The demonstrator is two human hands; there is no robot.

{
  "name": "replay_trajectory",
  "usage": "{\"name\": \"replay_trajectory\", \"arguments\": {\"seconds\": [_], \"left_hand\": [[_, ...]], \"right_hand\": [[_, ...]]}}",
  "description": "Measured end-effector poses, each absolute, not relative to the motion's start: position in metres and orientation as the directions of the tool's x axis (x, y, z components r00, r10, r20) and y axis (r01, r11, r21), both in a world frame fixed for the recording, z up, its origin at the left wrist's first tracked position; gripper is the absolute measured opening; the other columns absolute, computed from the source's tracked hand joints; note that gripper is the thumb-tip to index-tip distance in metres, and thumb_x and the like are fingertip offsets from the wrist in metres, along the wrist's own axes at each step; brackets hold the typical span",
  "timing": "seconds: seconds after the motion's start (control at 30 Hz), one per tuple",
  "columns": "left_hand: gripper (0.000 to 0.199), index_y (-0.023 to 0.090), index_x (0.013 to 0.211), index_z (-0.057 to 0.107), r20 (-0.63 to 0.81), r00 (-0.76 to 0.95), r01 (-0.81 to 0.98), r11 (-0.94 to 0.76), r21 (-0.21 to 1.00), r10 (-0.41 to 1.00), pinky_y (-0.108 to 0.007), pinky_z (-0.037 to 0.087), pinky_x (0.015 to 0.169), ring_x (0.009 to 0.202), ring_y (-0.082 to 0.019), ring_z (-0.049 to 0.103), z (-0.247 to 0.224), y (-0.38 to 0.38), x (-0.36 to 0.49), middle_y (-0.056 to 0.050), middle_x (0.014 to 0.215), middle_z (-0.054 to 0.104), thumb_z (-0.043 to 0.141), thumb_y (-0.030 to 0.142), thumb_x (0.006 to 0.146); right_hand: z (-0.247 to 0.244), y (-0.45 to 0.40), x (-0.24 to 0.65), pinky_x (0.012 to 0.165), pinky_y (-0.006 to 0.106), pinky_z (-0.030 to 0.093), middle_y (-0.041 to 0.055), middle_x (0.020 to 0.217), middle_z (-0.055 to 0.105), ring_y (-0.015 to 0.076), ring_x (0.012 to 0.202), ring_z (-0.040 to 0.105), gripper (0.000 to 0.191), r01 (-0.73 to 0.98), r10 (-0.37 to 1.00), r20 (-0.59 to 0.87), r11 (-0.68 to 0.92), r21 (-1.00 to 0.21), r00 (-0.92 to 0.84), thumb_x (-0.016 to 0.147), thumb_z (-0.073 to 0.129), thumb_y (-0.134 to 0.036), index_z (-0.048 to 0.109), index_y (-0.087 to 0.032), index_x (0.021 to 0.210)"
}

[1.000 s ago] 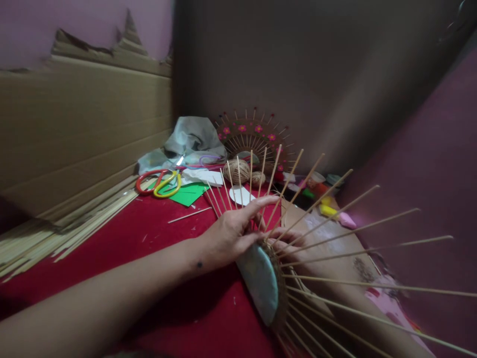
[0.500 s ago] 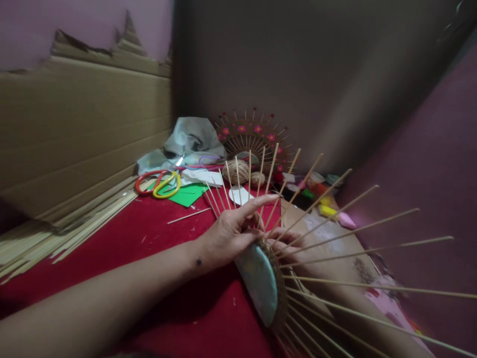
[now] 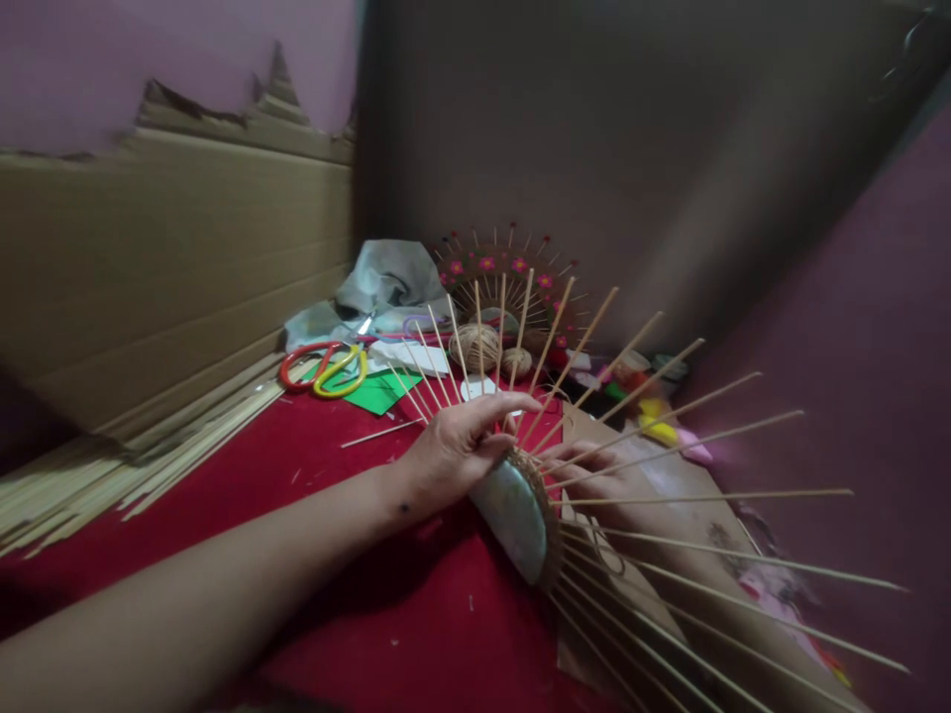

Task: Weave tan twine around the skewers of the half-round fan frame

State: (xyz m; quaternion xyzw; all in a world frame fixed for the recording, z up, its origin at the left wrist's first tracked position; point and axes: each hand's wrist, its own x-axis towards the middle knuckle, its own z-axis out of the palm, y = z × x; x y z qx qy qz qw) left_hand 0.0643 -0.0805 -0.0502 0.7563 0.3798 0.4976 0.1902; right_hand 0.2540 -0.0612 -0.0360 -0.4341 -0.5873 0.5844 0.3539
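Note:
A half-round piece with a pale blue-green base (image 3: 512,520) is tilted toward the right, with thin wooden sticks (image 3: 665,485) fanning out from its curved edge. Brown twine (image 3: 551,540) is woven along that edge. My left hand (image 3: 453,446) grips the piece at its upper end, thumb near the weave and index finger stretched across the sticks. Behind the sticks, my right hand (image 3: 598,470) has its fingers closed at the woven edge, apparently on the twine; its fingertips are partly hidden. A loose loop of twine hangs below it.
Scissors (image 3: 338,371) with red and yellow handles lie on green paper (image 3: 375,392). Twine balls (image 3: 475,347) sit behind the hands, before a flower-decorated fan (image 3: 490,265). Loose sticks (image 3: 185,441) lie along the cardboard (image 3: 238,228) at left. Coloured clay-like lumps (image 3: 658,421) are at right.
The stick piece has turned slightly and shifted up and left. My left index finger has lowered a little, and my right hand has drawn slightly away from the left.

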Motion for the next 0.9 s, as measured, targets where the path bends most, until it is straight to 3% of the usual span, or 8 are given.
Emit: {"name": "replay_trajectory", "arguments": {"seconds": [0.17, 0.27, 0.43, 0.6, 0.77, 0.9], "left_hand": [[0.037, 0.019, 0.113, 0.044, 0.569, 0.209, 0.412, -0.600, 0.686, 0.795, -0.021, 0.043, 0.061, 0.065, -0.008, 0.051, -0.053, -0.078, 0.066, 0.001, 0.079, 0.054, 0.047, 0.008, 0.077], [0.048, 0.020, 0.123, 0.037, 0.554, 0.208, 0.382, -0.589, 0.713, 0.806, -0.021, 0.043, 0.058, 0.062, -0.008, 0.049, -0.053, -0.077, 0.066, 0.001, 0.080, 0.053, 0.047, 0.009, 0.077], [0.065, 0.025, 0.136, 0.022, 0.538, 0.244, 0.341, -0.591, 0.731, 0.807, -0.020, 0.041, 0.055, 0.058, -0.007, 0.045, -0.052, -0.076, 0.064, 0.001, 0.081, 0.054, 0.048, 0.010, 0.078], [0.070, 0.024, 0.137, 0.019, 0.513, 0.247, 0.306, -0.568, 0.764, 0.822, -0.021, 0.043, 0.058, 0.060, -0.008, 0.047, -0.053, -0.075, 0.063, 0.001, 0.080, 0.054, 0.052, 0.011, 0.077], [0.068, 0.023, 0.137, 0.020, 0.524, 0.220, 0.259, -0.567, 0.782, 0.823, -0.023, 0.044, 0.061, 0.063, -0.009, 0.049, -0.054, -0.076, 0.065, 0.001, 0.078, 0.053, 0.051, 0.011, 0.077], [0.068, 0.023, 0.137, 0.020, 0.531, 0.219, 0.273, -0.574, 0.772, 0.819, -0.024, 0.045, 0.062, 0.063, -0.009, 0.049, -0.053, -0.076, 0.065, 0.001, 0.078, 0.053, 0.051, 0.012, 0.078]], "right_hand": [[-0.035, -0.062, 0.252, 0.060, 0.028, 0.043, 0.0023, 0.063, 0.066, 0.0153, 0.061, 0.057, 0.022, 0.050, 0.913, -0.117, -0.105, -0.993, -0.390, 0.053, 0.077, -0.033, 0.067, -0.017, 0.064], [-0.036, -0.061, 0.253, 0.060, 0.029, 0.042, 0.0029, 0.064, 0.067, 0.0160, 0.061, 0.057, 0.021, 0.056, 0.915, -0.099, -0.084, -0.995, -0.391, 0.054, 0.076, -0.032, 0.067, -0.017, 0.065], [-0.036, -0.059, 0.257, 0.064, 0.029, 0.042, 0.0047, 0.067, 0.067, 0.0163, 0.065, 0.058, 0.019, 0.105, 0.908, -0.059, -0.017, -0.994, -0.414, 0.057, 0.074, -0.032, 0.069, -0.016, 0.068], [-0.027, -0.059, 0.258, 0.058, 0.027, 0.040, 0.0039, 0.065, 0.066, 0.0151, 0.062, 0.056, 0.015, 0.222, 0.916, -0.061, 0.031, -0.975, -0.397, 0.060, 0.072, -0.030, 0.069, -0.017, 0.066], [-0.010, -0.058, 0.261, 0.048, 0.023, 0.032, -0.0010, 0.051, 0.058, 0.0092, 0.049, 0.046, 0.007, 0.312, 0.922, -0.047, 0.082, -0.946, -0.385, 0.057, 0.072, -0.019, 0.065, -0.018, 0.055], [-0.010, -0.044, 0.277, 0.040, 0.021, 0.020, -0.0060, 0.043, 0.045, 0.0052, 0.039, 0.032, 0.014, 0.209, 0.913, -0.064, 0.024, -0.978, -0.403, 0.055, 0.073, -0.023, 0.060, -0.017, 0.058]]}}
